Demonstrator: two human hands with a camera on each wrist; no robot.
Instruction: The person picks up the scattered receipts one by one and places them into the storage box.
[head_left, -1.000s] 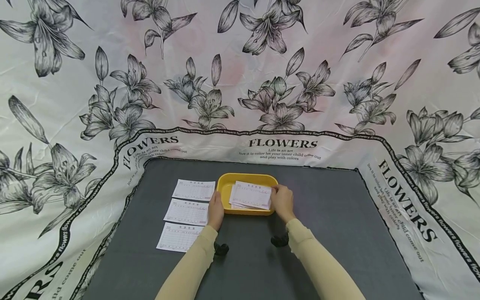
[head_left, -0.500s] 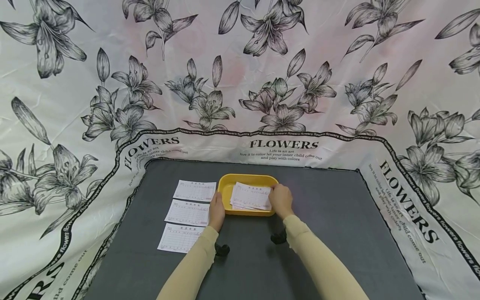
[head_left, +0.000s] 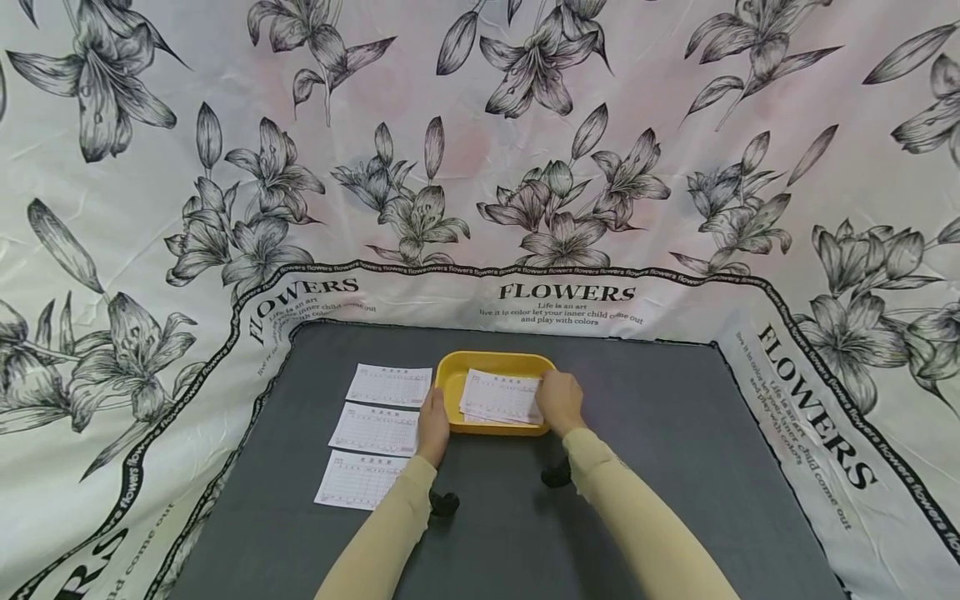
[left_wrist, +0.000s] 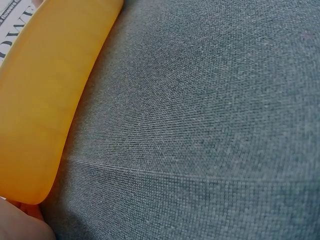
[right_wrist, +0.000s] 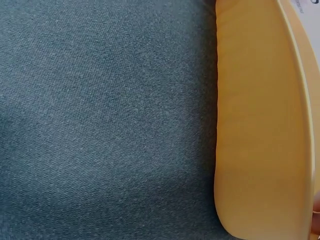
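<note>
Between my hands, the yellow tray [head_left: 453, 377] sits on the grey worktop [head_left: 675, 433], holding a few overlapping printed slips [head_left: 497, 396]. My left hand [head_left: 433, 423] rests against its left end, fingers fairly straight. My right hand [head_left: 561, 402] curls over the right end; I can't tell whether it pinches a slip. Three sheets [head_left: 375, 429] lie left of the tray.

So there's a whitish sheet [head_left: 472, 92] round the back and both sides, all black line-drawn lilies [head_left: 566, 237], big FLOWERS lettering [head_left: 567, 292] below a wavy black band [head_left: 450, 267]. Surface [head_left: 675, 433] is dark grey fabric btw.
</note>
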